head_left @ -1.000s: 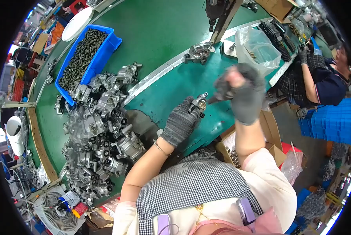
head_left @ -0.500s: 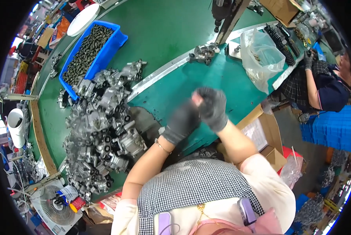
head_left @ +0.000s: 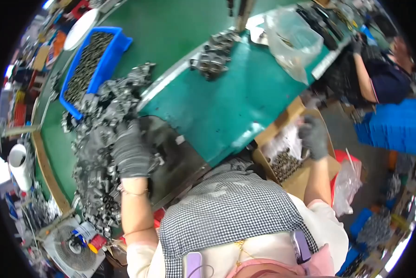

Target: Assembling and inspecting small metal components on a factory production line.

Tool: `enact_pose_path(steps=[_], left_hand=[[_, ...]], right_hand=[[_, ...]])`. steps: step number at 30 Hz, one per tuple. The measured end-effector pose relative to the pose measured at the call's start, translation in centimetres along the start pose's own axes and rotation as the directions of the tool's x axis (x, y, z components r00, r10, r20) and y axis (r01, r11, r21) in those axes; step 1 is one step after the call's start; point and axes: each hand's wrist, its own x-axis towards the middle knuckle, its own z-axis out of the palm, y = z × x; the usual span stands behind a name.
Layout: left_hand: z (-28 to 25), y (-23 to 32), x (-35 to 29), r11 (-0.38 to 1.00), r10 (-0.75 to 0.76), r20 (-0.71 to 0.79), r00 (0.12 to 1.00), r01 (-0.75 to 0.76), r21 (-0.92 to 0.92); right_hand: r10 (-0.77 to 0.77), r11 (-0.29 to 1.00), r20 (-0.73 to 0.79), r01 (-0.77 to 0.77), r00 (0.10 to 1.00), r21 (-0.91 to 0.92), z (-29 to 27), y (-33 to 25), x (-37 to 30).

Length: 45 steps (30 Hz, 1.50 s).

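My left hand [head_left: 131, 152], in a dark grey glove, reaches onto a heap of grey metal castings [head_left: 96, 162] on the left of the green bench. Its fingers are blurred among the parts, so a grip cannot be made out. My right hand [head_left: 313, 139], gloved too, is over an open cardboard box [head_left: 297, 185] at the bench's near right edge. Small metal pieces [head_left: 286, 165] and a white plastic liner lie in that box. The right fingers look bent but smeared, and whether they hold a piece is unclear. Metal castings [head_left: 211, 62] sit together at mid-bench.
A blue bin [head_left: 103, 76] of small dark parts stands beyond the heap. A clear plastic bag [head_left: 294, 41] lies on the far right of the bench, near an upright post [head_left: 245, 16]. A co-worker [head_left: 384, 76] sits at the right. A fan [head_left: 73, 245] stands at lower left.
My hands were together above the bench middle. The left has moved left to the heap, the right has moved right to the box. Another casting now lies beside the one near the post.
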Motion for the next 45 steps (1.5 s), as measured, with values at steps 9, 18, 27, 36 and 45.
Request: enact_pose_path(steps=[9,18,27,36,45], left_hand=[[-0.8,-0.7,-2.4,0.958,0.185,-0.125,0.975,-0.207,-0.197],[9.2,6.0,1.1,0.398,0.071,-0.284,0.956,-0.288,-0.871],[10.9,8.3,1.9,0.501,0.249,-0.235,0.939,-0.333,-0.799],[9.5,12.0,3.3,0.503,0.409,-0.294,0.864,-0.482,-0.718],[8.3,11.8,3.3,0.556,0.526,-0.442,0.726,-0.687,-0.468]], right_hand=[[0.333,0.824,0.713,0.178,0.617,-0.538,6.0,-1.1,-4.2],[0.231,0.749,0.758,0.386,0.610,-0.539,7.9,5.2,-7.6],[0.201,0.761,0.492,0.181,0.847,-0.623,3.7,-3.1,0.2],[0.047,0.897,0.582,0.223,0.812,-0.382,10.8,-17.0,7.7],[-0.390,0.867,0.234,0.269,0.891,0.418,4.1,-21.5,11.5]])
